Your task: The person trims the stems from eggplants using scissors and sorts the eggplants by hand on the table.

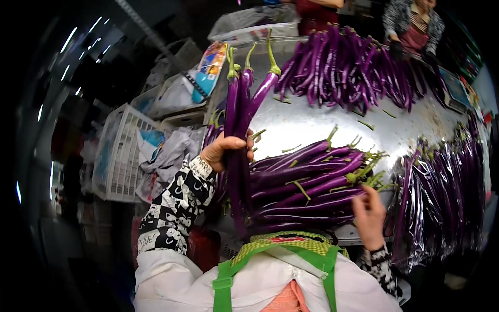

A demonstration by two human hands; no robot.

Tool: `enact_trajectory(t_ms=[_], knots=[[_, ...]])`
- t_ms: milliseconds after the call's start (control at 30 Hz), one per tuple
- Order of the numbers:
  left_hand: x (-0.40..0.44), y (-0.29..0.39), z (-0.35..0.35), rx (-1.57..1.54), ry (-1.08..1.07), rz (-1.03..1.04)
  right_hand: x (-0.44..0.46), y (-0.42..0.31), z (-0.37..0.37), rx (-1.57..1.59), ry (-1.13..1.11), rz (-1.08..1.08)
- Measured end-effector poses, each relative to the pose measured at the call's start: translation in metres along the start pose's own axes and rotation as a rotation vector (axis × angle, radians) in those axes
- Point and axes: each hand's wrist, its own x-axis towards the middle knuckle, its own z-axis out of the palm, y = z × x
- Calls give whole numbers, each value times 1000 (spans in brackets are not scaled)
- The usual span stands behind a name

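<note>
- Dim room, metal table [312, 117] beyond both hands, green stem scraps strewn on it.
- Left hand [226, 150]: fingers wrapped round a few long eggplants [240, 112], stems up above the fist, lower ends hanging below. Mid-length grip probably balances them; stems fan apart above it.
- Right hand [370, 213]: fingers part-open, loosely bent, nothing visibly gripped. Can't tell if the tips touch the pile.
- Loose pile [306, 183]: between the hands, stems mostly toward the right fingers; lined up that way likely for easy picking.
- Wrapped eggplants [442, 192]: right of the right fingers, under clear plastic, seemingly kept apart from loose ones.
- Far heap [338, 67]: well beyond the fingers, near another person [416, 26].
- White crate [117, 156]: left of the left fingers.
</note>
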Motion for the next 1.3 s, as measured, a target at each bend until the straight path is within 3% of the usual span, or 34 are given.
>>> enact_trajectory(t_ms=[100, 167, 200, 267, 400, 467, 600, 733, 900, 967, 1000, 1067, 1133, 1233, 1300], knots=[[-17, 9, -17, -196, -74, 60, -44, 98, -45, -377, 88, 194], [-25, 14, -21, -247, -88, 99, -76, 139, -58, -840, 48, 130], [-27, 15, -23, -246, -78, 108, -87, 151, -58, -913, 9, 246], [-31, 15, -28, -276, -135, 148, -101, 162, -55, -975, 15, 281], [-36, 12, -32, -351, -179, 186, -111, 174, -65, -919, 8, 292], [-39, 11, -27, -320, -134, 203, -109, 191, -70, -853, 140, 286], [-41, 2, -26, -507, -331, 236, -103, 198, -76, -976, 47, 376], [-35, -12, -18, -565, -464, 344, -90, 195, -72, -883, -15, 394], [-30, -23, -15, -584, -577, 303, -83, 179, -67, -836, 42, 456], [-27, -26, -16, -554, -588, 288, -89, 212, -70, -861, 117, 254], [-26, -27, -17, -524, -596, 278, -85, 207, -75, -867, 124, 258], [-35, -24, -8, -509, -558, 225, -73, 185, -84, -606, -44, 603], [-49, -23, 0, -241, -139, 259, -75, 198, -82, -646, -11, 559], [-60, -14, -6, 173, 138, 183, -72, 203, -82, -734, 105, 420], [-70, -6, -1, 426, 242, 120, -64, 196, -88, -296, 25, 576]])
